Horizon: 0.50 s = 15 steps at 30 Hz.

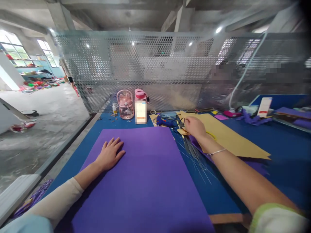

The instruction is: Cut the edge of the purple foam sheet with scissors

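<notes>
2 hands: left hand (110, 154) flat on purple sheet (145, 181)

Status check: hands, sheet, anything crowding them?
Left hand flat on purple sheet. Right hand reaching at scissors. Wire bundle beside sheet.

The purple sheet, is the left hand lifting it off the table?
No, the left hand lies flat, palm down, on the purple sheet, which lies spread on the blue table.

Left hand (110, 154) flat on purple sheet (145, 181) (right hand (194, 127) reaches scissors (181, 124)).
</notes>
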Each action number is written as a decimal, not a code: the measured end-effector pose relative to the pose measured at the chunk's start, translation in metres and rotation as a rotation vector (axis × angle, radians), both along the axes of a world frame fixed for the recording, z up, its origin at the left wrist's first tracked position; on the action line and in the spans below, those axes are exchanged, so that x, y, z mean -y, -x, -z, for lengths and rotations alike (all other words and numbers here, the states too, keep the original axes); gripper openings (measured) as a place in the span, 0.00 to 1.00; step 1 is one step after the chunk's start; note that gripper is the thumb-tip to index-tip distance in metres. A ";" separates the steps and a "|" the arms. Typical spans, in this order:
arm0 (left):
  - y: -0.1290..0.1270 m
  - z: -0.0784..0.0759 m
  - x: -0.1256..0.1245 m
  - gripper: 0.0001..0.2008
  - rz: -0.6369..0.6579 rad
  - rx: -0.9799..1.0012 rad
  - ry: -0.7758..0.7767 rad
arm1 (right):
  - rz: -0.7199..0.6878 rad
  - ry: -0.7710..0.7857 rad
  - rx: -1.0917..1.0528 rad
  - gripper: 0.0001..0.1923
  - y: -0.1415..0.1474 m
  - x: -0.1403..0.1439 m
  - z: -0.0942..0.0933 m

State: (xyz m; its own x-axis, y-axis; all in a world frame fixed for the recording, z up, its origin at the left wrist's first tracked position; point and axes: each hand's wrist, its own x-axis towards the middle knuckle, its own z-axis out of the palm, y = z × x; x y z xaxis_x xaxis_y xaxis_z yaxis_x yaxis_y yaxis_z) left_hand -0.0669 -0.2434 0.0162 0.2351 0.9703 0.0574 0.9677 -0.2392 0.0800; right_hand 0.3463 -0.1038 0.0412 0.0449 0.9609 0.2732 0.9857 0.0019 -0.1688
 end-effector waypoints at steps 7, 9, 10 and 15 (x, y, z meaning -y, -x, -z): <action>-0.041 -0.024 0.112 0.25 0.303 0.097 0.152 | 0.256 0.243 -0.161 0.15 -0.060 0.027 0.007; -0.050 -0.016 0.139 0.28 0.321 0.103 0.187 | 0.286 0.239 -0.248 0.16 -0.057 0.025 0.001; -0.054 -0.011 0.148 0.30 0.304 0.101 0.176 | 0.301 0.226 -0.301 0.16 -0.055 0.025 -0.003; -0.061 0.012 0.156 0.31 0.200 0.097 0.061 | 0.269 0.046 -0.642 0.16 -0.054 0.039 -0.031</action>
